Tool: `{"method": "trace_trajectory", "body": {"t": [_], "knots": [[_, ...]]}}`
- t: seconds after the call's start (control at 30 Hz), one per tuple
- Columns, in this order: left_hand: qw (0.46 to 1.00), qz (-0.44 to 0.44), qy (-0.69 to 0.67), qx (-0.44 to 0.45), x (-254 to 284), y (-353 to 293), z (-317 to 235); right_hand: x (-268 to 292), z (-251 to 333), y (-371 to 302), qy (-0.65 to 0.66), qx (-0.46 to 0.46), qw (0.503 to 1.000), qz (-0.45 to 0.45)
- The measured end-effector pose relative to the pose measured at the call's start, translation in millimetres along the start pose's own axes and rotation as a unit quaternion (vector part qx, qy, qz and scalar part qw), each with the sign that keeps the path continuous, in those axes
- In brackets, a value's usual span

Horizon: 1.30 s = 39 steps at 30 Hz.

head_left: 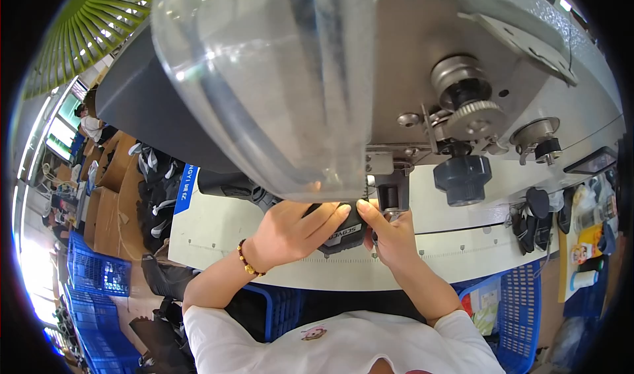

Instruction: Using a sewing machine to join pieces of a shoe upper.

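Both my hands are at the needle area of a large grey sewing machine point(403, 70). Between them is a black padded piece point(342, 237) with a pale lettered patch, its far part hidden under the machine and my fingers. My left hand point(294, 232), a beaded bracelet at its wrist, presses the piece from the left with fingers bent over it. On the other side, my right hand point(391, 237) pinches the piece's right edge between thumb and fingers, close to the presser foot. A clear plastic guard point(277, 90) partly covers the view of the needle.
The white machine table point(456, 245) carries a ruler scale. Black pieces point(531, 222) lie at its right end. Blue baskets point(518, 314) stand below, with more blue crates point(99, 268) at left near cardboard boxes point(109, 222). A green fan point(99, 17) is at upper left.
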<state>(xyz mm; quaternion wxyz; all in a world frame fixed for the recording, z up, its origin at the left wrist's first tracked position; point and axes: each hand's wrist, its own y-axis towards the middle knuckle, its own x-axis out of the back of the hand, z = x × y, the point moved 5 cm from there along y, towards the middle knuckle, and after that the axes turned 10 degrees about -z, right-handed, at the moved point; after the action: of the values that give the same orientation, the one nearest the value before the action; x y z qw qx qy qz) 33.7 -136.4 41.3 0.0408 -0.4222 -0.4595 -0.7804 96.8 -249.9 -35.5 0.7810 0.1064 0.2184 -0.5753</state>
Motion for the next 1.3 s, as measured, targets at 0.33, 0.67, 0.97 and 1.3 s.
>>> {"method": "trace_trajectory", "body": {"t": [0.33, 0.67, 0.97, 1.3], "knots": [[1.000, 0.007, -0.014, 0.021, -3, -1, 8, -1, 0, 5, -0.012, -0.001, 1.000, -0.011], [0.998, -0.004, 0.009, 0.065, -11, 7, 14, 0, 25, 23, -0.146, 0.116, 0.982, -0.036], [0.995, 0.054, -0.011, 0.087, -28, -12, 26, -5, 38, 21, -0.094, 0.222, 0.968, -0.072], [0.988, 0.091, -0.034, 0.122, -45, -34, 47, -3, 35, 16, -0.219, 0.276, 0.931, -0.096]]}}
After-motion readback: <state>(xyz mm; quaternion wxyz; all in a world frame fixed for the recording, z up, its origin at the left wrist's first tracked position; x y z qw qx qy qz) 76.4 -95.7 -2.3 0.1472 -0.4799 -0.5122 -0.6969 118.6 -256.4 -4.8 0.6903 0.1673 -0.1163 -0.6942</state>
